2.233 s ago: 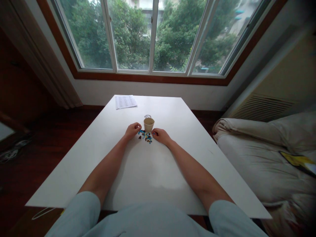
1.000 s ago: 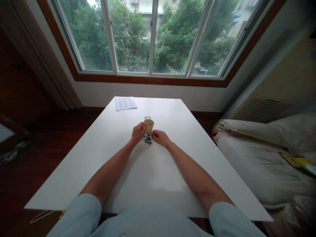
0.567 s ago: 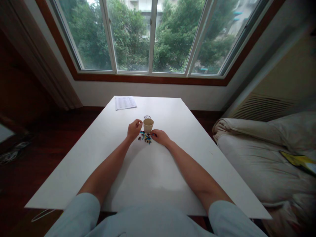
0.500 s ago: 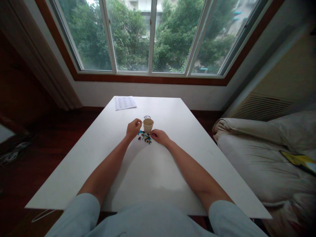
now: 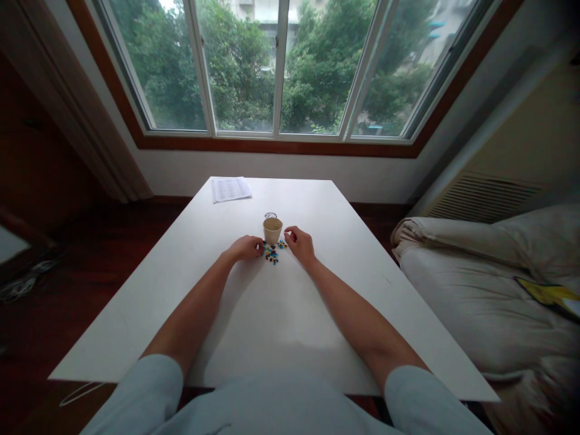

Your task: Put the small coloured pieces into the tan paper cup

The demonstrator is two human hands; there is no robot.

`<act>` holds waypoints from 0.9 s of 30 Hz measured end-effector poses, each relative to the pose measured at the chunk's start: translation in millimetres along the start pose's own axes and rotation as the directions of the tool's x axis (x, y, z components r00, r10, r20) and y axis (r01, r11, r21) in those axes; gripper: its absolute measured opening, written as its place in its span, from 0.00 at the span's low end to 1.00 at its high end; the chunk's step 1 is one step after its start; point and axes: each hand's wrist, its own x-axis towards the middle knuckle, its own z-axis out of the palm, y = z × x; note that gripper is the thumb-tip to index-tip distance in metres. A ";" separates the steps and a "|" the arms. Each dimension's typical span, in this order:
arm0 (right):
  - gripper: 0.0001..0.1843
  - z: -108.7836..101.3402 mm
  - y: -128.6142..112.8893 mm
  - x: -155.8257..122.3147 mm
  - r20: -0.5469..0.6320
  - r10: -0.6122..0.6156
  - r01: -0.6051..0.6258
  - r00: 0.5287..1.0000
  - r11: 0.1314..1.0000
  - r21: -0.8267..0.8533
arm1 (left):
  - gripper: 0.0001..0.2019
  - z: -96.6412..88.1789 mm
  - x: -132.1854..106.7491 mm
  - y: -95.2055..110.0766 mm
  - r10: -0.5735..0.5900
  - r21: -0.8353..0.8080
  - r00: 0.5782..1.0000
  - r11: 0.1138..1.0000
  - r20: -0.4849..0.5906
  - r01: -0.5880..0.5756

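So the hands just swapped. The left hand has dropped from the cup onto the coloured bits at centre frame, and I can't tell its grip. The right hand has lifted off them, pinched narrow beside the cup, maybe holding one.

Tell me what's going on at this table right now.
A person seated at a white table has both bare hands by a small tan paper cup. The left hand lies on the table at the left edge of a pile of coloured pieces in front of the cup. The right hand is curled just right of the cup; whether it holds a piece is too small to tell.
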 end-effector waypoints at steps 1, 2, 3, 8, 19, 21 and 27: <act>0.14 -1.0 -3.2 0.1 -0.021 0.011 -0.011 1.000 1.000 0.012 | 0.06 0.0 0.1 -0.3 0.007 0.000 1.000 1.000 0.012 -0.007; 0.15 -1.8 -6.6 0.5 -0.040 0.024 -0.023 0.999 0.999 0.026 | 0.06 -0.3 0.1 -0.4 0.012 -0.002 1.000 1.000 0.024 -0.012; 0.15 -2.2 -10.2 1.1 -0.057 0.036 -0.034 0.998 0.998 0.044 | 0.06 -0.7 0.1 -0.5 0.017 -0.005 0.999 1.000 0.034 -0.017; 0.16 2.2 -28.3 8.4 -0.120 0.098 -0.080 0.988 0.985 0.150 | 0.06 -3.5 -1.0 -1.2 0.033 -0.049 0.999 0.998 0.039 -0.031; 0.13 15.9 -26.9 20.6 -0.041 0.164 -0.157 0.986 0.979 0.132 | 0.05 -7.4 -2.9 -2.9 0.035 -0.113 0.999 0.993 0.039 -0.030; 0.14 17.0 -24.7 21.4 -0.025 0.160 -0.155 0.987 0.980 0.127 | 0.06 -7.7 -2.8 -2.7 0.041 -0.098 0.998 0.995 0.048 -0.036; 0.15 17.6 -23.9 20.1 0.008 0.142 -0.141 0.990 0.977 0.160 | 0.09 -7.4 -2.0 -4.1 0.031 -0.068 0.996 0.997 0.081 -0.026</act>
